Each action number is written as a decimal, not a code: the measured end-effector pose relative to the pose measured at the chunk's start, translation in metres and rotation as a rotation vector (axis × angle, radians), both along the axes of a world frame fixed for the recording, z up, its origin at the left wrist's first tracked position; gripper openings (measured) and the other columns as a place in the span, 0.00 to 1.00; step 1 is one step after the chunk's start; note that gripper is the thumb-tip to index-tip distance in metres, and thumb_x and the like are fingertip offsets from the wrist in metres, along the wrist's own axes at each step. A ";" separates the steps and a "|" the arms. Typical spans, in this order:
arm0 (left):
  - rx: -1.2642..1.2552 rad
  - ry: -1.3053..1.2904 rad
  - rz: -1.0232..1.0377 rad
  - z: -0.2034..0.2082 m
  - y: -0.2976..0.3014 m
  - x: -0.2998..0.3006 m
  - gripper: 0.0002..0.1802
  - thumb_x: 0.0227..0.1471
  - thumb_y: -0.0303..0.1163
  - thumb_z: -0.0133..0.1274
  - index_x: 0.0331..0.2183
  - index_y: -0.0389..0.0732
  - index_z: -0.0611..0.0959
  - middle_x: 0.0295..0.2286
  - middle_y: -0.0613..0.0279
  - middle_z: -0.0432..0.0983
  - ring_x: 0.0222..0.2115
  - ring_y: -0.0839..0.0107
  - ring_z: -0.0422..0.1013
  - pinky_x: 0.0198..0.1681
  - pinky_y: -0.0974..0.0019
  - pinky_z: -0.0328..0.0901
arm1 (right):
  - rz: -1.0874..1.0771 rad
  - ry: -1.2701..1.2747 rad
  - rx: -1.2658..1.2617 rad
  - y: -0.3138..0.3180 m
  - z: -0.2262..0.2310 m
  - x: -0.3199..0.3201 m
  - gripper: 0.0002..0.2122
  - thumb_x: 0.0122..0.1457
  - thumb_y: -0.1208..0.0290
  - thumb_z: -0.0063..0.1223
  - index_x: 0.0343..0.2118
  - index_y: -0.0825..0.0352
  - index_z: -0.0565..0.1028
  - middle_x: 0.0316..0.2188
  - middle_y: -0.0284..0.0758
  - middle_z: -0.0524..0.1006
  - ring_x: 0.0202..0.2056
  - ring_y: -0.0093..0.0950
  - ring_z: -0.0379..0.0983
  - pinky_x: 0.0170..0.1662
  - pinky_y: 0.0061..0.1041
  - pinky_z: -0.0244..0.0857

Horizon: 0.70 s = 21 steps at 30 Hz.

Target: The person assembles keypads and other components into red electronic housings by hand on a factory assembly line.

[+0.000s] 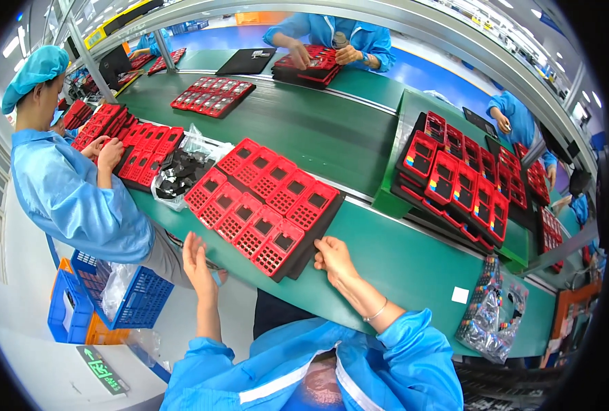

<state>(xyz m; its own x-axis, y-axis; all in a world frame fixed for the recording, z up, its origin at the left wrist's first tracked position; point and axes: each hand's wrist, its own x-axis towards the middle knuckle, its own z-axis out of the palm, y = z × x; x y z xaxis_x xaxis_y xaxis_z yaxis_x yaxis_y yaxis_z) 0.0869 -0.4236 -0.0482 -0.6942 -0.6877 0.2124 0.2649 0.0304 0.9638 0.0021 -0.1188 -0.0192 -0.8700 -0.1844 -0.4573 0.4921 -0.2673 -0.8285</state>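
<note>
In front of me, a black tray (329,220) carries two rows of red phone casings (277,179), each with a dark window and a grid of key holes. It lies at a slant on the green bench. My right hand (334,260) is at the tray's right edge, fingers curled and closed on its rim. My left hand (198,264) is raised beside the front left edge of the tray, empty, its fingers stretched out and apart. Beyond the tray's left end lies a clear bag of black pieces (178,171).
A green conveyor belt (304,120) runs behind the bench, carrying another tray of casings (213,96). To the right are stacked trays of red casings (455,178) and a bag of small coloured parts (493,315). A co-worker (78,185) stands left, near blue crates (140,298).
</note>
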 end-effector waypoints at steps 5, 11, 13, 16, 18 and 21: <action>-0.242 -0.060 0.090 -0.004 -0.025 -0.030 0.26 0.68 0.30 0.48 0.64 0.35 0.71 0.60 0.51 0.69 0.61 0.62 0.65 0.65 0.61 0.58 | -0.066 -0.002 0.006 0.058 -0.001 0.050 0.08 0.69 0.71 0.54 0.33 0.67 0.72 0.24 0.29 0.69 0.22 0.20 0.66 0.22 0.24 0.65; -0.296 -0.120 -0.264 0.003 0.008 -0.056 0.28 0.72 0.39 0.43 0.64 0.32 0.70 0.62 0.47 0.68 0.64 0.59 0.63 0.68 0.58 0.56 | -0.259 -0.039 0.019 0.166 -0.004 0.126 0.05 0.69 0.72 0.54 0.36 0.67 0.73 0.24 0.26 0.68 0.21 0.17 0.65 0.23 0.21 0.63; -0.032 -0.166 -0.729 0.001 0.040 -0.066 0.34 0.74 0.49 0.38 0.68 0.33 0.64 0.66 0.47 0.61 0.67 0.59 0.59 0.69 0.58 0.55 | -0.344 -0.034 0.060 0.202 -0.002 0.145 0.05 0.69 0.71 0.53 0.35 0.66 0.74 0.23 0.25 0.67 0.21 0.16 0.63 0.22 0.20 0.61; 0.122 -0.255 -1.033 -0.001 0.112 -0.066 0.42 0.72 0.57 0.33 0.70 0.33 0.58 0.68 0.46 0.57 0.69 0.58 0.56 0.71 0.57 0.52 | -0.473 0.009 0.189 0.253 -0.004 0.169 0.06 0.70 0.70 0.52 0.35 0.64 0.75 0.19 0.20 0.64 0.19 0.14 0.59 0.21 0.17 0.52; 0.123 -0.259 -1.165 0.002 0.152 -0.059 0.45 0.71 0.61 0.33 0.71 0.35 0.54 0.70 0.49 0.54 0.69 0.60 0.55 0.72 0.56 0.50 | -0.551 0.018 0.248 0.280 -0.008 0.178 0.07 0.70 0.69 0.52 0.36 0.63 0.78 0.19 0.18 0.66 0.19 0.12 0.59 0.21 0.17 0.48; 0.280 -0.221 -1.290 -0.006 0.192 -0.054 0.45 0.71 0.61 0.35 0.72 0.36 0.53 0.70 0.51 0.54 0.69 0.61 0.56 0.71 0.56 0.52 | -0.731 0.046 0.434 0.292 -0.009 0.186 0.13 0.72 0.62 0.51 0.44 0.66 0.81 0.20 0.15 0.66 0.19 0.10 0.54 0.22 0.15 0.43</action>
